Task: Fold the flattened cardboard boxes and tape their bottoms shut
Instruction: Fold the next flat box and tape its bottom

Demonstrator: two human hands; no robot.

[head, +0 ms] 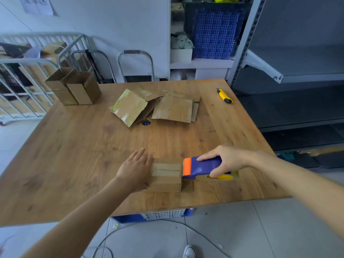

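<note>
A small folded cardboard box (166,178) stands bottom-up near the table's front edge, with tape strips across its closed flaps. My left hand (136,169) lies flat with straight fingers against the box's left side. My right hand (226,160) grips a purple and orange tape dispenser (202,167), its orange blade end at the box's top right edge. A pile of flattened cardboard boxes (155,107) lies at the middle back of the wooden table (74,146). Two folded boxes (74,88) stand open-topped at the back left corner.
A yellow utility knife (224,96) lies at the back right of the table. A small dark blue object (146,123) peeks from under the pile. Grey metal shelving (290,71) stands to the right, metal carts (28,81) to the left, a blue crate (152,215) under the table.
</note>
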